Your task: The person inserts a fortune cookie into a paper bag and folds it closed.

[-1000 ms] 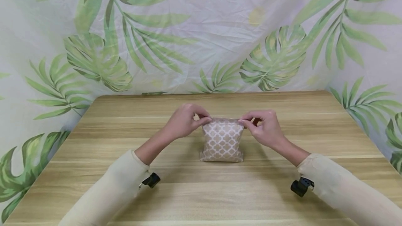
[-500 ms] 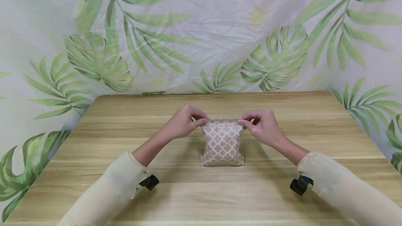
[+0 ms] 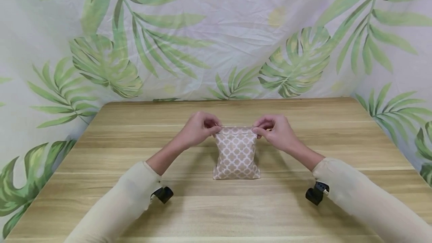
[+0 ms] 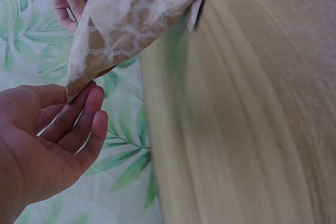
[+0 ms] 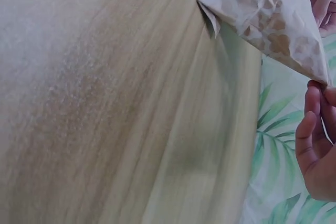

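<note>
A tan paper bag (image 3: 237, 153) with a white lattice print stands on the wooden table, its top edge folded over into a flap. My left hand (image 3: 200, 129) pinches the left top corner between thumb and fingers. At the right top corner, my right hand (image 3: 275, 132) pinches the fold the same way. The left wrist view shows the bag (image 4: 136, 19) bulging, its corner narrowing to a point in the left hand (image 4: 52, 129). In the right wrist view the bag's lower corner flares out near the table, and the right hand (image 5: 320, 140) holds the other tip. The bag's contents are hidden.
The wooden table (image 3: 216, 213) spreads around the bag on every side. Behind it hangs a pale cloth (image 3: 236, 40) printed with green leaves, meeting the table's back edge. Small black cameras (image 3: 164, 194) sit at both sleeve cuffs.
The bag's base has slid slightly toward me, and its folded top has shifted a little left. The right hand has moved left with it; both hands keep their pinch on the corners.
</note>
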The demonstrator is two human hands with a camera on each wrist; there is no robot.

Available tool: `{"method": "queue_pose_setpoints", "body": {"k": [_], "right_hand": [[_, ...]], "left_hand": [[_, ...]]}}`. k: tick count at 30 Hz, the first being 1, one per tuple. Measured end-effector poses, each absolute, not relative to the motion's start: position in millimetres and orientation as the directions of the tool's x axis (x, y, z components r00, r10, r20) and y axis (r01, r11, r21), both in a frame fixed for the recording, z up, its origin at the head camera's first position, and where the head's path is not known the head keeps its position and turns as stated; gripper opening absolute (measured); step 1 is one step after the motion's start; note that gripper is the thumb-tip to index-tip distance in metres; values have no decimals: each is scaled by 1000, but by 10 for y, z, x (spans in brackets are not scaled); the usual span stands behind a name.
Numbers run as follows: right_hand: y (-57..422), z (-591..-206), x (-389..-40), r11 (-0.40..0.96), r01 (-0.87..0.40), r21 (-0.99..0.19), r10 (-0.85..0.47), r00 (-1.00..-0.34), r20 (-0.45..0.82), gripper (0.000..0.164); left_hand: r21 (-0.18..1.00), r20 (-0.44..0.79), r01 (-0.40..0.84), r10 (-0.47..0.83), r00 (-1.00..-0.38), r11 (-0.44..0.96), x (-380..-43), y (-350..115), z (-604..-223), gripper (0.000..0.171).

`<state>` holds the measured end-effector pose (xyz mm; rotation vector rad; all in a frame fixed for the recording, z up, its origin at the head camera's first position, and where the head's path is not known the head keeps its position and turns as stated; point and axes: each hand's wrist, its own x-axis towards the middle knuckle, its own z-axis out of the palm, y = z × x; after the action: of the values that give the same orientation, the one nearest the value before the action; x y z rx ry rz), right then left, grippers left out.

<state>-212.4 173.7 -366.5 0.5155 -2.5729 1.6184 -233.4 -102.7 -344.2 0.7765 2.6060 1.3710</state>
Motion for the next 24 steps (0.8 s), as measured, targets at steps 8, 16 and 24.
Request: {"method": "queue_pose_setpoints", "body": {"k": [8,16,24], "right_hand": [[1717,-3768,-2243,396,-239,-887,-240,-959,151,7],[1687,-3855,-2356,419,-168,-892,-242,-968,69,8],[1675,-3910,-2431,452,-105,-886,-242,-970,-9,9]], "left_hand": [[854,100,313,459,-883,416,-2451,-1032,-3618,5],[894,-30,172,439,-898,414,-2580,-1038,-3761,7],[919,-144,46,443,-885,390,-2640,-1056,-3822,13]]}}
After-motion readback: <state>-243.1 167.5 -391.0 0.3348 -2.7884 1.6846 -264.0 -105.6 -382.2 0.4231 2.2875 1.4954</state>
